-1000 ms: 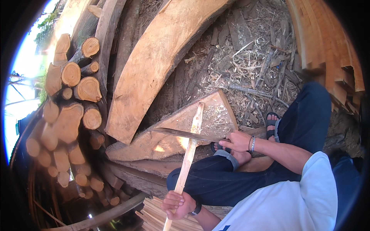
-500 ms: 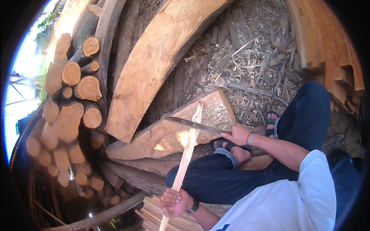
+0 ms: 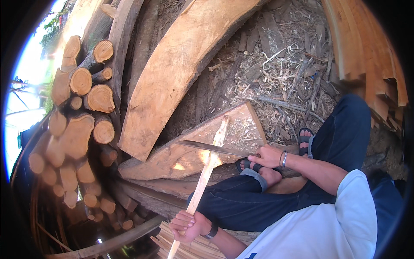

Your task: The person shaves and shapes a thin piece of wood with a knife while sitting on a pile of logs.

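A long pale wooden stick (image 3: pixel 201 185) slants up from my left hand (image 3: pixel 189 226), whose fingers wrap round its lower part. Its far end rests on a wedge-shaped wood slab (image 3: pixel 172 156) strewn with small shavings. My right hand (image 3: pixel 269 156) is closed on the handle of a long machete (image 3: pixel 215 149), its handle mostly hidden by the fingers. The dark blade points left and lies across the stick, over the slab.
Cut logs (image 3: pixel 82 81) are stacked at the left. A broad curved plank (image 3: pixel 172 73) stretches across the back. Sawn boards (image 3: pixel 360 47) stand at the right, with wood shavings (image 3: pixel 282 69) littering the ground. Thin strips (image 3: pixel 194 248) lie beside my left forearm.
My right hand and the machete have moved slightly down, toward me, along the stick. My left hand has shifted a little left, tilting the stick's lower end with it.
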`<move>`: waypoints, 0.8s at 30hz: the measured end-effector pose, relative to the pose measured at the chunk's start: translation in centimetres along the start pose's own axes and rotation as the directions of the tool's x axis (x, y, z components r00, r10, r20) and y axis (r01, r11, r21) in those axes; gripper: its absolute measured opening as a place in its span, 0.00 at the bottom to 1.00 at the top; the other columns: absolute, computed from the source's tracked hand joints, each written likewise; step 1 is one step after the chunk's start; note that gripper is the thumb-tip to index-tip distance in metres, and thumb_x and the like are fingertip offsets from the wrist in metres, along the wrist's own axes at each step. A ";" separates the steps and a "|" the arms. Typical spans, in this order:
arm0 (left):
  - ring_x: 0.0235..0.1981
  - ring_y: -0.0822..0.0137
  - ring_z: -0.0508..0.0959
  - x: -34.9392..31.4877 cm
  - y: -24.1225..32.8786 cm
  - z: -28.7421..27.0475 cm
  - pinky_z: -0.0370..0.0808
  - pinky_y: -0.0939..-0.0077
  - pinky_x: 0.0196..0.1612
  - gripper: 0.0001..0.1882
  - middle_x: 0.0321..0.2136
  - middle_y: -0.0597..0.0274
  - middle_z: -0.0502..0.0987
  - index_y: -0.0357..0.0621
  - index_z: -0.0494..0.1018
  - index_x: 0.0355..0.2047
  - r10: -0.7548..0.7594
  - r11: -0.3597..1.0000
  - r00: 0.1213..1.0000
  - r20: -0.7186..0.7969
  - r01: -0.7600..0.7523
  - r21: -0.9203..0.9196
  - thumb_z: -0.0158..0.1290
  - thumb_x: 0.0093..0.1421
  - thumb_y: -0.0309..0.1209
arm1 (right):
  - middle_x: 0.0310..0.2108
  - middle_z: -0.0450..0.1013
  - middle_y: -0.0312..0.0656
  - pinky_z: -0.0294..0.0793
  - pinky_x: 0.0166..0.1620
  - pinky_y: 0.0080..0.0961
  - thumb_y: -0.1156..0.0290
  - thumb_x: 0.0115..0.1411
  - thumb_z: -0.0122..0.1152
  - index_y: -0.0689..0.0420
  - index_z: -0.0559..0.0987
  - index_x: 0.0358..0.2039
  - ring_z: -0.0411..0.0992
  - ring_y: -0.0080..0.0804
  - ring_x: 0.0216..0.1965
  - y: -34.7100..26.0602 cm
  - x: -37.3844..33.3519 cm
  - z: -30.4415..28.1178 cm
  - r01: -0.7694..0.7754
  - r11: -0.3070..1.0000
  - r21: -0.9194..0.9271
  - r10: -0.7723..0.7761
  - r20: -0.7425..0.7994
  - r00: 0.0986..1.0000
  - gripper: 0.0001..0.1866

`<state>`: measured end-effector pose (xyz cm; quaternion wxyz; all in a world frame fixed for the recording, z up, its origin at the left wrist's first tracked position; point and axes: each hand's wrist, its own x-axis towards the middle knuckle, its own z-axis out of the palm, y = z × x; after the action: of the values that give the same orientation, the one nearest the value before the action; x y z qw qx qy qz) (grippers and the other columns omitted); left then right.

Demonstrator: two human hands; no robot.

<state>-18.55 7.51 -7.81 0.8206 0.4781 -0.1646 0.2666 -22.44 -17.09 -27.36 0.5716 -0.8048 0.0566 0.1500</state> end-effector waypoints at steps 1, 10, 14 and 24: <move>0.06 0.74 0.50 0.4 -0.4 0.3 0.49 0.82 0.13 0.20 0.06 0.69 0.51 0.51 0.52 0.11 0.004 1.000 0.999 -0.037 -0.005 -0.026 0.38 0.61 0.35 | 0.17 0.72 0.58 0.74 0.32 0.43 0.42 0.62 0.45 0.66 0.79 0.21 0.74 0.54 0.23 0.1 -0.2 0.3 0.009 1.000 0.019 -0.009 0.019 1.000 0.35; 0.06 0.74 0.50 1.1 -0.1 1.5 0.49 0.83 0.13 0.20 0.05 0.69 0.51 0.51 0.52 0.11 0.009 1.000 0.998 -0.055 -0.008 0.005 0.38 0.60 0.36 | 0.19 0.74 0.55 0.74 0.34 0.42 0.41 0.64 0.42 0.62 0.82 0.23 0.76 0.49 0.24 0.4 0.9 1.0 -0.068 0.989 0.127 0.067 0.014 0.998 0.35; 0.06 0.73 0.50 0.5 -0.2 0.9 0.49 0.82 0.13 0.20 0.05 0.68 0.51 0.51 0.52 0.11 0.021 0.999 0.995 -0.095 -0.017 0.046 0.38 0.60 0.36 | 0.20 0.76 0.51 0.75 0.34 0.38 0.41 0.65 0.41 0.59 0.83 0.25 0.77 0.44 0.23 0.5 0.8 0.3 -0.161 0.982 0.094 0.155 0.074 0.985 0.35; 0.05 0.74 0.50 -0.2 0.2 0.7 0.51 0.83 0.13 0.19 0.05 0.69 0.52 0.51 0.52 0.11 0.026 0.999 0.996 -0.089 -0.022 0.047 0.38 0.59 0.36 | 0.17 0.76 0.43 0.76 0.35 0.34 0.41 0.65 0.40 0.56 0.84 0.26 0.78 0.38 0.24 -0.2 0.3 0.3 -0.031 0.976 0.214 0.016 0.074 0.997 0.34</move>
<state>-18.82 6.97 -7.43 0.8126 0.4826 -0.1271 0.3012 -22.11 -16.70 -27.33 0.6549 -0.7317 0.0613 0.1787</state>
